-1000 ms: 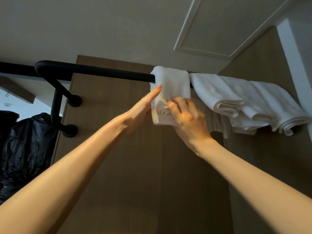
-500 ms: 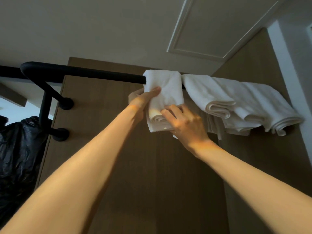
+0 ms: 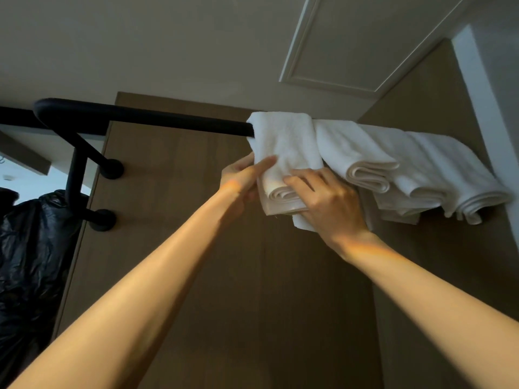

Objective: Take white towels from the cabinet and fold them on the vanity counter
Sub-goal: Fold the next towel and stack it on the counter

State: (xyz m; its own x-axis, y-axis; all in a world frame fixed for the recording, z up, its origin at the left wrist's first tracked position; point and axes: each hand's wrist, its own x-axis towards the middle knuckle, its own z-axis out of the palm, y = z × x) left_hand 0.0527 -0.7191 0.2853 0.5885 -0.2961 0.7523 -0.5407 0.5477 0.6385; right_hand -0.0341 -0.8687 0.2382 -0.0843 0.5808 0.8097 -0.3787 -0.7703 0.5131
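Observation:
A folded white towel (image 3: 283, 141) hangs over a black rail (image 3: 168, 123) high up in front of a wooden cabinet back. My left hand (image 3: 243, 178) grips the towel's left edge, thumb on its front. My right hand (image 3: 328, 200) clasps its lower folded end from the right and below. Several more folded white towels (image 3: 407, 167) hang over the same rail to the right, touching one another.
The rail bends down at the left into two round wall mounts (image 3: 105, 220). A black plastic bag (image 3: 31, 248) hangs at the far left. A white wall edge (image 3: 483, 94) borders the towels on the right. The ceiling with a framed panel (image 3: 365, 43) is above.
My left hand went from flat against the towel's side to wrapped around its left edge. My right hand stays on the lower folds. The view shifted slightly.

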